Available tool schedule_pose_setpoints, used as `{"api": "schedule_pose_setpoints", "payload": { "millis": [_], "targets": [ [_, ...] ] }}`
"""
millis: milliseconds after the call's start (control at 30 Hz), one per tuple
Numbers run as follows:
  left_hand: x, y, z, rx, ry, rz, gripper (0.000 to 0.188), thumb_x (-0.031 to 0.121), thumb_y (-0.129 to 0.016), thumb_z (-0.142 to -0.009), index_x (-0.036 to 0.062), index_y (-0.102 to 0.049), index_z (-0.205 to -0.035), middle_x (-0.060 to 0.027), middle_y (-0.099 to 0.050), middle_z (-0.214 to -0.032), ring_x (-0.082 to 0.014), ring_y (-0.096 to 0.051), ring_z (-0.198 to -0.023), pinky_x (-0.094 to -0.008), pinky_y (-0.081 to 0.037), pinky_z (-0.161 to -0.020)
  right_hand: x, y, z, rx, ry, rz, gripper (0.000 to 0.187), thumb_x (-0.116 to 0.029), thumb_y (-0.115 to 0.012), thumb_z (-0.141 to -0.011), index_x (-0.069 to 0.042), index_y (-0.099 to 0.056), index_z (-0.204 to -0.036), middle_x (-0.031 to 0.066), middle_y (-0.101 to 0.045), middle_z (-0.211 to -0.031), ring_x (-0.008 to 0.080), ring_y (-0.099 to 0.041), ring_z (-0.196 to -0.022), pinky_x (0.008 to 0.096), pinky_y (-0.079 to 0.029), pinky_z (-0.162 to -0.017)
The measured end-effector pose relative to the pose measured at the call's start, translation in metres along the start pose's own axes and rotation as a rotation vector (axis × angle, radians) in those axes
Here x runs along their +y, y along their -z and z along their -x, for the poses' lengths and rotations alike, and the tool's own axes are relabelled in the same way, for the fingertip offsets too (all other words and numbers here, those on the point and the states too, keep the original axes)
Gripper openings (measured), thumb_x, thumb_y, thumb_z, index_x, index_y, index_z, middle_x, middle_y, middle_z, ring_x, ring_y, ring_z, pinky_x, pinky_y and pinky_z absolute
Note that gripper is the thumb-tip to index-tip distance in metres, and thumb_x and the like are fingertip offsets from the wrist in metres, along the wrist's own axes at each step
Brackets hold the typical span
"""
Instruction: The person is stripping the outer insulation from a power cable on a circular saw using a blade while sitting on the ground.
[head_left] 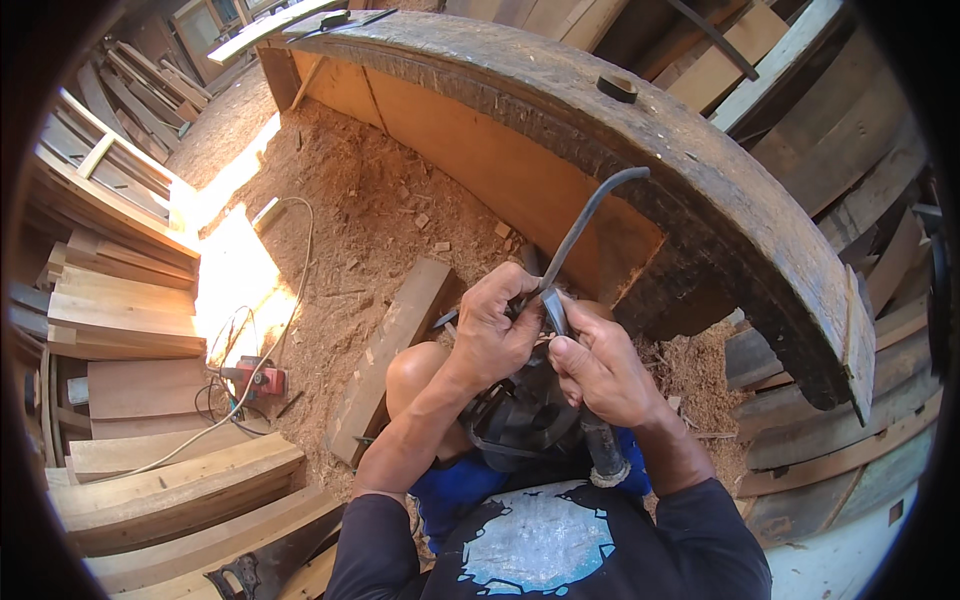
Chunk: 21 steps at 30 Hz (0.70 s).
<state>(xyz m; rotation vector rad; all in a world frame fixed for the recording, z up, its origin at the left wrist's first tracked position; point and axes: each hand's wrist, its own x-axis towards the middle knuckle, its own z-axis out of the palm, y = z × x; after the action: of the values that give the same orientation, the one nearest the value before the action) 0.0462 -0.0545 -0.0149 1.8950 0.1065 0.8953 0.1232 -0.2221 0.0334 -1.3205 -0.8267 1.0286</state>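
Note:
A dark grey, bent cord or rubber strip [582, 225] rises from my left hand [492, 325], whose fingers are closed around its lower part. My right hand [608, 370] grips a chisel [555, 312]; its metal blade lies against or very close to the strip, between my two hands. Below my right fist the chisel's thick dark handle [601, 445] points down toward my lap, with a pale, worn end. A black object [520, 425] rests on my lap under my hands, too covered to name.
A long, worn workbench [690, 165] curves across the far side, with a roll of dark tape [617, 88] on it. Sawdust [350, 190] covers the floor. A wooden beam [390, 350], a red power tool [258, 377] with cords, stacked boards [130, 310] and a handsaw [245, 578] lie to the left.

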Motion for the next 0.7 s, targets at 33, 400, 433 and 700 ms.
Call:
{"api": "schedule_pose_setpoints", "payload": {
  "millis": [33, 400, 433, 700],
  "targets": [
    [0.000, 0.000, 0.000, 0.000, -0.001, 0.000, 0.013, -0.006, -0.067, -0.084, 0.0027, -0.063, -0.093, -0.0101, -0.063, -0.078, -0.0218, -0.064, -0.070, -0.0336, -0.049, -0.063, -0.001, -0.001, 0.000, 0.003, -0.003, -0.001, 0.056, -0.016, -0.051, -0.106, 0.001, -0.031, -0.155, 0.0000, -0.050, -0.082, 0.0056, -0.047, -0.059, 0.0243, -0.043, -0.053],
    [0.004, 0.001, -0.001, 0.061, -0.096, -0.201, 0.014, -0.009, -0.066, -0.081, 0.0014, -0.063, -0.090, -0.0105, -0.063, -0.078, -0.0258, -0.065, -0.074, -0.0354, -0.050, -0.067, 0.004, -0.005, -0.002, -0.020, 0.000, -0.079, 0.050, -0.018, -0.052, -0.106, 0.001, -0.038, -0.149, -0.0028, -0.048, -0.076, 0.0040, -0.045, -0.056, 0.0226, -0.041, -0.050],
    [0.004, 0.001, -0.001, 0.061, -0.098, -0.200, 0.014, -0.009, -0.066, -0.081, 0.0014, -0.063, -0.090, -0.0105, -0.063, -0.078, -0.0258, -0.065, -0.074, -0.0354, -0.050, -0.067, 0.005, -0.006, -0.002, -0.015, -0.004, -0.123, 0.049, -0.019, -0.052, -0.106, 0.002, -0.039, -0.148, -0.0029, -0.048, -0.075, 0.0039, -0.044, -0.055, 0.0223, -0.041, -0.049],
    [0.006, 0.005, 0.000, 0.031, -0.115, -0.166, 0.018, -0.004, -0.070, -0.079, 0.0033, -0.064, -0.094, -0.0120, -0.063, -0.083, -0.0328, -0.061, -0.077, -0.0410, -0.047, -0.068, 0.011, -0.004, -0.007, -0.042, -0.018, -0.324, 0.049, -0.021, -0.056, -0.105, 0.001, -0.042, -0.146, -0.0025, -0.049, -0.074, 0.0032, -0.043, -0.051, 0.0213, -0.041, -0.048]
  ]
}}
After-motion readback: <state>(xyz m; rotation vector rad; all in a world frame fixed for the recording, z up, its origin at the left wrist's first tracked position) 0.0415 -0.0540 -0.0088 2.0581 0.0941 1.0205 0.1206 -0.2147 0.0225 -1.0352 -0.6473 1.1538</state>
